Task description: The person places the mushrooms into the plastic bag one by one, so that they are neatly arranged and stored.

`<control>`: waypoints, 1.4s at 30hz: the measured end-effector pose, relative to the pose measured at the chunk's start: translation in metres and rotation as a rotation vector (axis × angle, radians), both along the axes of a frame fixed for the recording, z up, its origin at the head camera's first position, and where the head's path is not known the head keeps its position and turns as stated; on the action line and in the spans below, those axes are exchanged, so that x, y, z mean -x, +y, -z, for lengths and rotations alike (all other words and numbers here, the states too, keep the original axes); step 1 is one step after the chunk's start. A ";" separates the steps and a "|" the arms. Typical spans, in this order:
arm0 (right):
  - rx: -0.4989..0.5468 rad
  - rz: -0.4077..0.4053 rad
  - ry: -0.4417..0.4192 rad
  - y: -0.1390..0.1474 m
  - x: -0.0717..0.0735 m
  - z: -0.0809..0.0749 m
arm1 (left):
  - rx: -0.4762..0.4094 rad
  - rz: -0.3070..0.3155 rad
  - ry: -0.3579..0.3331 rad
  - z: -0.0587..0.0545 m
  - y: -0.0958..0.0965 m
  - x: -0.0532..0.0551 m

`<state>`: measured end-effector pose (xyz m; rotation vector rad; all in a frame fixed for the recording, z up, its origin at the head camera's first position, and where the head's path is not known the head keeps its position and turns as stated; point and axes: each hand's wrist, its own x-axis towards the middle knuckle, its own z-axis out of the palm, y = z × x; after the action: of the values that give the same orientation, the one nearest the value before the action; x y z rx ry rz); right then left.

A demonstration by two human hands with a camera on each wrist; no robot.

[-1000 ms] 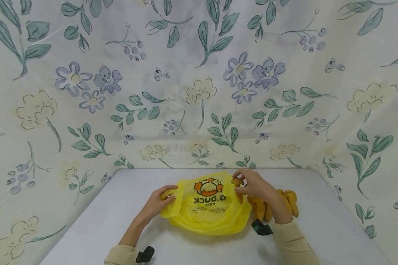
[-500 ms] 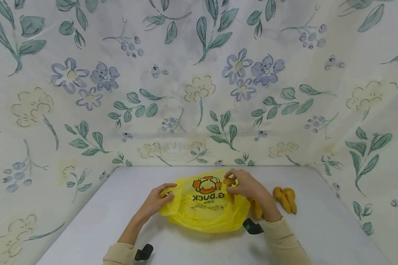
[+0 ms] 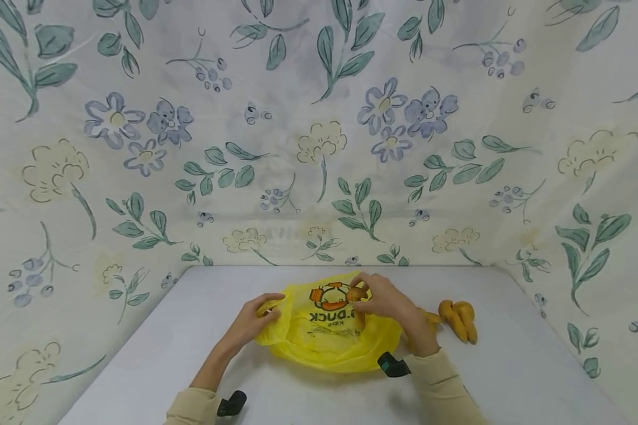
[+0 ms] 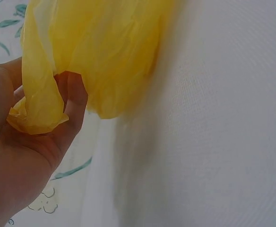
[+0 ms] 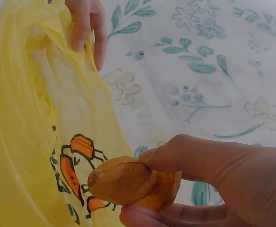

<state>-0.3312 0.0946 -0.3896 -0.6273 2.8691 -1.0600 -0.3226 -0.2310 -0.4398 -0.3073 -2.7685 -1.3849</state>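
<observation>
My left hand (image 3: 251, 321) grips the left edge of a yellow plastic bag (image 3: 329, 354) printed with a duck and "G.DUCK KIDS". In the left wrist view the gathered bag edge (image 4: 39, 101) runs between thumb and fingers. The bag's mouth gapes in the right wrist view. My right hand (image 3: 385, 298) pinches an orange-brown mushroom (image 5: 121, 182) between thumb and fingers, its stem end pointing away from the palm. From the head view, this mushroom overlaps the duck print, and its lower part shows dimly there.
To the right of the bag, a pair of similar mushrooms (image 3: 459, 321) lies on the white table (image 3: 510, 366). Another mushroom (image 3: 432, 319) shows partly behind my right wrist. A flowered cloth (image 3: 319, 230) stands up behind the table and along its sides.
My right hand has moved left with the mushroom, from the bag's right edge to over the duck print. The mushrooms at the right have come into fuller view. My left hand keeps its grip.
</observation>
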 end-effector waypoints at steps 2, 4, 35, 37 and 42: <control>0.007 -0.025 0.003 -0.004 0.000 0.001 | 0.011 -0.022 -0.004 -0.001 -0.001 -0.002; 0.010 -0.052 0.009 -0.007 0.001 0.002 | 0.019 -0.027 -0.003 0.000 -0.003 -0.002; 0.094 -0.132 -0.071 -0.046 0.008 0.012 | 0.005 0.006 0.017 0.005 0.006 0.005; 0.092 -0.130 -0.075 -0.050 0.009 0.013 | 0.008 0.010 0.018 0.005 0.007 0.005; 0.061 -0.134 -0.047 -0.058 0.013 0.019 | 0.010 -0.005 0.015 0.004 0.006 0.003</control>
<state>-0.3446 0.0365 -0.4088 -0.7747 2.7209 -1.1304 -0.3255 -0.2250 -0.4437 -0.3103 -2.7626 -1.3625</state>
